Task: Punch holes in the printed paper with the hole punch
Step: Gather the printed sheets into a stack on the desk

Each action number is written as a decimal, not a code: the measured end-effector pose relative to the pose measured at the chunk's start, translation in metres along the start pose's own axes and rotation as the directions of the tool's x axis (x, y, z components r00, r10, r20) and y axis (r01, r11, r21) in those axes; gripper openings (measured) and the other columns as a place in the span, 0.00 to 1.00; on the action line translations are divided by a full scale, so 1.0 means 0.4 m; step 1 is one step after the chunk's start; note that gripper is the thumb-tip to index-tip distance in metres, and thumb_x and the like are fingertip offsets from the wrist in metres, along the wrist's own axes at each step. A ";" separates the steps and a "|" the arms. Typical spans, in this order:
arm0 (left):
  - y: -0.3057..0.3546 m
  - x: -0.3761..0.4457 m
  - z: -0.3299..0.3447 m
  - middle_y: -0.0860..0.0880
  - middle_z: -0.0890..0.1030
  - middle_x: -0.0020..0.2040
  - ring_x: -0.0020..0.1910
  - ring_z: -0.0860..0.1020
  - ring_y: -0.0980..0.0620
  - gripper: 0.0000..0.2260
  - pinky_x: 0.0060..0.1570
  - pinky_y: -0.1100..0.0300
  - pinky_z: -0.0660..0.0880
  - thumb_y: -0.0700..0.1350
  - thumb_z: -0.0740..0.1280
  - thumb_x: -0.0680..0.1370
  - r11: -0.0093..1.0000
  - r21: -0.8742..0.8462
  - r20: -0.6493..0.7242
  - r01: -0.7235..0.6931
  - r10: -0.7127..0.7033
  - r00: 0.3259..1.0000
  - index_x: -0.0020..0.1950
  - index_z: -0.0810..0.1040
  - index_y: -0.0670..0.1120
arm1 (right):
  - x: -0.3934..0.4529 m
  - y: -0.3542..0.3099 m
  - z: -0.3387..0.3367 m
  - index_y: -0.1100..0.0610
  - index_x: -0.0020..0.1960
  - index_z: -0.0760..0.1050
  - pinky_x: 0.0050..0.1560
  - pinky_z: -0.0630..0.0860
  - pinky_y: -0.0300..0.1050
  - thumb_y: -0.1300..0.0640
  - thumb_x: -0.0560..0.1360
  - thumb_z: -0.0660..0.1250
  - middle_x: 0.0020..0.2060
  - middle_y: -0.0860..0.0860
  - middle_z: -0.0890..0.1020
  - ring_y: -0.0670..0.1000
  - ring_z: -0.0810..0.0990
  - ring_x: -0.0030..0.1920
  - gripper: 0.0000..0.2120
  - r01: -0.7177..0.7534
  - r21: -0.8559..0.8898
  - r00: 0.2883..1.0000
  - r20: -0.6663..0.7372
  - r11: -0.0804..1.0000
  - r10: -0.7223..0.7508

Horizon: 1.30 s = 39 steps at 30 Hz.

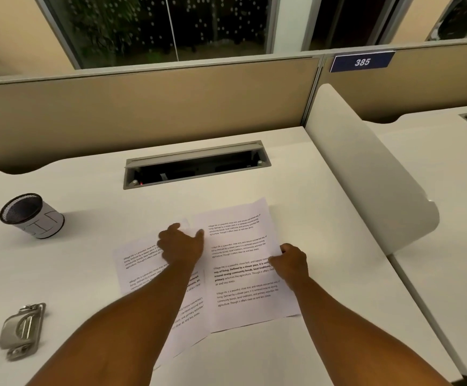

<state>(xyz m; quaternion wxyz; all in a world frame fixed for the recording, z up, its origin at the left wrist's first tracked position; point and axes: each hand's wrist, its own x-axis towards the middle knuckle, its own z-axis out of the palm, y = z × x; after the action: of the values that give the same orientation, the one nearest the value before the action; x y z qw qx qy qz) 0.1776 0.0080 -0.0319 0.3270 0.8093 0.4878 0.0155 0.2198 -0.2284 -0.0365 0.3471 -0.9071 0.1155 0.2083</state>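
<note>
Two printed sheets lie overlapping on the white desk (87, 274). The upper sheet (240, 260) is to the right, the lower sheet (140, 263) sticks out at the left. My left hand (182, 246) rests on the papers near the upper sheet's left edge, thumb against that edge. My right hand (292, 260) grips the upper sheet's right edge with curled fingers. A metal hole punch (21, 331) sits at the desk's near left, apart from both hands.
A black mesh pen cup (31, 215) stands at the left. An open cable tray (196, 165) is set into the desk behind the papers. A white divider (366, 168) bounds the desk on the right, a tan partition (143, 115) at the back.
</note>
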 end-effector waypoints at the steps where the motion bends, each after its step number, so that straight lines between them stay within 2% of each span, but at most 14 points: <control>1: -0.017 0.005 -0.016 0.40 0.68 0.69 0.69 0.66 0.39 0.32 0.62 0.42 0.70 0.59 0.73 0.72 0.999 0.003 -0.064 0.050 -0.050 0.997 0.70 0.68 0.46 | 0.002 -0.001 0.004 0.59 0.43 0.76 0.43 0.77 0.45 0.61 0.70 0.66 0.38 0.50 0.79 0.55 0.79 0.41 0.03 0.005 -0.001 1.000 0.000 1.000 -0.005; 5: -0.110 0.020 -0.094 0.36 0.64 0.70 0.69 0.63 0.36 0.40 0.65 0.41 0.64 0.62 0.72 0.71 0.958 -0.014 -0.198 0.288 -0.285 0.938 0.72 0.62 0.40 | 0.001 -0.006 0.014 0.63 0.44 0.76 0.40 0.73 0.43 0.62 0.70 0.65 0.40 0.55 0.81 0.59 0.79 0.43 0.05 0.030 0.037 1.000 -0.007 0.999 -0.030; 7: -0.145 0.017 -0.130 0.34 0.64 0.69 0.69 0.63 0.36 0.46 0.67 0.41 0.62 0.66 0.72 0.68 0.913 -0.012 -0.235 0.408 -0.399 0.886 0.72 0.60 0.35 | -0.002 -0.012 0.017 0.60 0.39 0.73 0.36 0.71 0.42 0.62 0.70 0.64 0.37 0.54 0.80 0.57 0.76 0.39 0.02 0.051 0.044 0.999 0.012 0.998 -0.052; 10: -0.174 0.009 -0.167 0.35 0.66 0.67 0.67 0.64 0.37 0.53 0.68 0.44 0.61 0.73 0.71 0.63 0.832 0.011 -0.172 0.555 -0.545 0.821 0.69 0.61 0.33 | -0.007 -0.022 0.023 0.56 0.31 0.64 0.30 0.65 0.40 0.63 0.70 0.62 0.30 0.49 0.73 0.53 0.70 0.32 0.11 0.070 0.053 0.997 0.010 0.996 -0.070; 12: -0.187 0.003 -0.179 0.36 0.67 0.64 0.65 0.65 0.39 0.54 0.68 0.46 0.63 0.76 0.68 0.61 0.808 0.070 -0.095 0.586 -0.579 0.810 0.67 0.63 0.33 | -0.011 -0.028 0.027 0.54 0.30 0.62 0.28 0.63 0.40 0.64 0.70 0.61 0.28 0.47 0.71 0.49 0.67 0.29 0.13 0.076 0.057 0.997 0.002 0.995 -0.076; 17: -0.189 -0.015 -0.179 0.36 0.67 0.65 0.66 0.65 0.39 0.56 0.67 0.46 0.64 0.75 0.71 0.60 0.808 0.159 -0.039 0.567 -0.569 0.821 0.68 0.61 0.33 | -0.025 -0.039 0.033 0.52 0.31 0.63 0.29 0.64 0.40 0.65 0.70 0.60 0.31 0.46 0.71 0.52 0.70 0.33 0.13 0.081 0.055 0.996 0.019 0.995 -0.083; 19: -0.185 -0.016 -0.180 0.36 0.67 0.64 0.64 0.66 0.40 0.55 0.65 0.47 0.67 0.73 0.73 0.60 0.801 0.159 -0.048 0.577 -0.577 0.815 0.67 0.61 0.33 | -0.028 -0.042 0.034 0.54 0.38 0.72 0.36 0.69 0.41 0.65 0.71 0.60 0.37 0.49 0.77 0.56 0.75 0.41 0.08 0.076 0.058 0.996 0.037 0.995 -0.078; 21: -0.186 -0.015 -0.179 0.36 0.68 0.62 0.62 0.68 0.40 0.52 0.62 0.48 0.70 0.70 0.76 0.60 0.808 0.108 -0.052 0.580 -0.578 0.815 0.65 0.62 0.33 | -0.029 -0.044 0.036 0.55 0.47 0.77 0.42 0.70 0.40 0.64 0.71 0.60 0.44 0.50 0.79 0.56 0.77 0.46 0.10 0.067 0.055 0.996 0.054 0.996 -0.070; 24: -0.200 -0.009 -0.173 0.36 0.70 0.62 0.61 0.72 0.38 0.48 0.61 0.45 0.73 0.63 0.80 0.61 0.834 -0.025 -0.021 0.551 -0.551 0.834 0.65 0.62 0.35 | -0.032 -0.049 0.040 0.55 0.41 0.74 0.33 0.67 0.38 0.64 0.71 0.59 0.40 0.49 0.78 0.54 0.76 0.42 0.07 0.079 0.079 0.993 0.079 0.994 -0.085; 26: -0.216 0.000 -0.169 0.37 0.74 0.61 0.60 0.75 0.37 0.43 0.61 0.42 0.74 0.60 0.80 0.63 0.855 -0.078 0.015 0.513 -0.513 0.858 0.64 0.66 0.36 | -0.033 -0.051 0.041 0.56 0.43 0.75 0.31 0.67 0.36 0.65 0.71 0.59 0.41 0.50 0.78 0.53 0.75 0.41 0.09 0.076 0.102 0.991 0.100 0.992 -0.086; 29: -0.254 0.010 -0.170 0.41 0.81 0.50 0.50 0.80 0.37 0.29 0.56 0.43 0.77 0.57 0.79 0.66 0.886 -0.157 0.071 0.435 -0.430 0.900 0.56 0.75 0.39 | -0.033 -0.048 0.042 0.60 0.49 0.78 0.33 0.69 0.36 0.66 0.72 0.58 0.42 0.51 0.79 0.54 0.76 0.44 0.12 0.047 0.137 0.987 0.148 0.989 -0.068; 33: -0.286 0.012 -0.181 0.44 0.82 0.44 0.39 0.80 0.42 0.18 0.45 0.49 0.80 0.52 0.74 0.72 0.884 -0.258 0.029 0.391 -0.397 0.917 0.53 0.77 0.42 | -0.034 -0.046 0.046 0.63 0.46 0.77 0.41 0.71 0.41 0.67 0.72 0.57 0.45 0.55 0.80 0.56 0.76 0.45 0.10 0.022 0.110 0.979 0.201 0.994 -0.044; 35: -0.295 0.022 -0.191 0.42 0.81 0.47 0.40 0.77 0.43 0.15 0.43 0.51 0.77 0.51 0.71 0.74 0.894 -0.275 -0.007 0.354 -0.370 0.929 0.52 0.76 0.42 | -0.038 -0.047 0.049 0.60 0.46 0.76 0.43 0.71 0.41 0.67 0.72 0.57 0.46 0.54 0.80 0.56 0.77 0.46 0.10 0.015 0.108 0.975 0.219 0.994 -0.039; 39: -0.315 0.042 -0.211 0.41 0.81 0.53 0.50 0.79 0.38 0.15 0.52 0.48 0.75 0.51 0.68 0.77 0.919 -0.307 -0.073 0.246 -0.281 0.957 0.57 0.78 0.42 | -0.049 -0.064 0.051 0.55 0.39 0.73 0.39 0.69 0.38 0.67 0.73 0.57 0.44 0.52 0.78 0.54 0.75 0.44 0.11 0.003 0.141 0.972 0.233 0.990 -0.036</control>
<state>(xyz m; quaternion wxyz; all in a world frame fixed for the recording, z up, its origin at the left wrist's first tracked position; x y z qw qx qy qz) 0.0591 0.1039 -0.0390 0.4141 0.6762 0.6026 0.0907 0.2057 -0.1946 -0.0263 0.4232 -0.8505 0.0791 0.3022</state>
